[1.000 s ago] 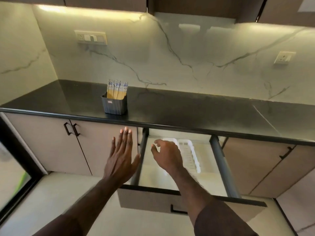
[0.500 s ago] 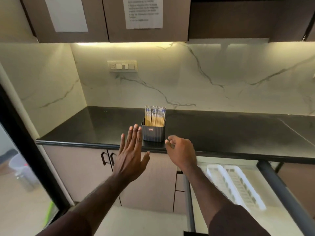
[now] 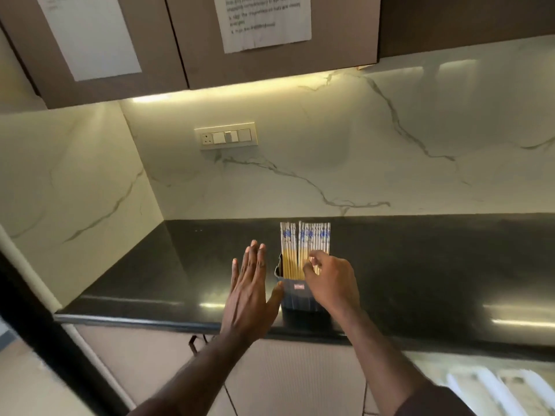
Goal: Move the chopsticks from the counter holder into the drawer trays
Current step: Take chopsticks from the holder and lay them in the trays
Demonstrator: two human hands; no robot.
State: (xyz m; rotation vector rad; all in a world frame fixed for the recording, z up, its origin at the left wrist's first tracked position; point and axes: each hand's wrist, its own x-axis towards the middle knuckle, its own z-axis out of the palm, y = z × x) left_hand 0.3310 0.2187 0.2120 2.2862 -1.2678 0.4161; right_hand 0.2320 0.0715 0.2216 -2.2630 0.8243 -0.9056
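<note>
A bundle of chopsticks (image 3: 304, 239), white with blue print on top and bamboo below, stands upright in a dark grey holder (image 3: 295, 297) near the front edge of the black counter (image 3: 426, 265). My right hand (image 3: 333, 283) reaches over the holder's right side, thumb and fingertips pinched around a few chopsticks low on their bamboo part. My left hand (image 3: 249, 292) is flat with fingers spread, just left of the holder, its thumb touching the holder's wall. White slotted drawer trays (image 3: 492, 388) show at the bottom right, below the counter edge.
Brown upper cabinets with taped paper sheets (image 3: 264, 22) hang above. A switch plate (image 3: 226, 136) sits on the marble backsplash. Beige lower cabinet doors with a dark handle (image 3: 193, 343) lie under the counter. A dark door frame (image 3: 45, 325) runs along the left.
My view has swung up from the open drawer to the counter. Both hands rose to the holder; the right hand went from hovering to pinching chopsticks, and the left thumb now touches the holder.
</note>
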